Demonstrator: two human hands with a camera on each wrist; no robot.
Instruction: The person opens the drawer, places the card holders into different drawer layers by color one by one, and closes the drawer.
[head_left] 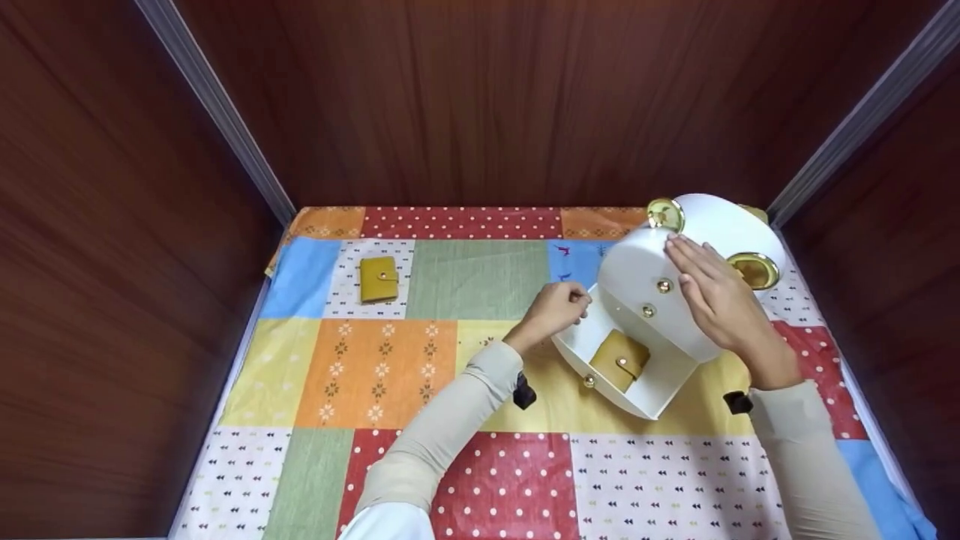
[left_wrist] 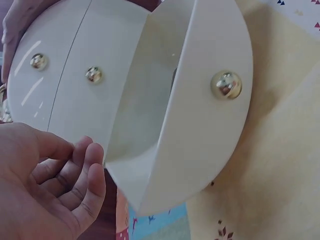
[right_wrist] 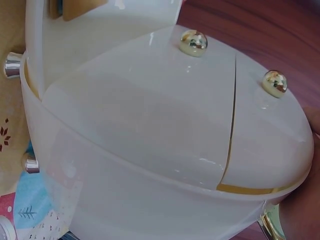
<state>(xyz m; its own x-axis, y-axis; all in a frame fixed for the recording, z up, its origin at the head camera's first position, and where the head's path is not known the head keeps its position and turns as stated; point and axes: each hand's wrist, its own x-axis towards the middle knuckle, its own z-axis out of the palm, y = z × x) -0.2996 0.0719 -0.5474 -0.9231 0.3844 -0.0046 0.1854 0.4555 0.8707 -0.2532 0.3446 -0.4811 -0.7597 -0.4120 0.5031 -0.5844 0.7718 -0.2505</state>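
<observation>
**While Bottom Drawer Stands Open: Steady the White Chest, Keep Fingers Off the Runners**

With the lowest drawer [head_left: 630, 375] pulled out toward the body, check first that the mustard wallet [head_left: 619, 361] lies wholly inside it, propped against the back wall, below and between the two sets of fingers. Hold the white drawer chest [head_left: 660, 292] firm under the right hand [head_left: 716, 296]: fingers straight and flat across the rounded front, grasping nothing, fingertips up near the gold ring [head_left: 666, 214] at the top. Keep that pressure even, since the glossy shell probably slides easily on the patchwork cloth [head_left: 390, 375].

Left hand [head_left: 553, 309] sits just beside the drawer's left wall, fingers loosely curled and holding nothing; seen from the left wrist, those fingers [left_wrist: 82, 167] hang near the drawer's edge without touching. To shut the drawer well, press squarely on the gold knob [left_wrist: 226, 84] at the drawer front, not on a corner, so as not to skew it. Mind the two upper knobs [head_left: 664, 285] just off the right palm.

Further out, well apart to the left of the left fingers, lies a second mustard wallet [head_left: 378, 278], snapped closed.
</observation>
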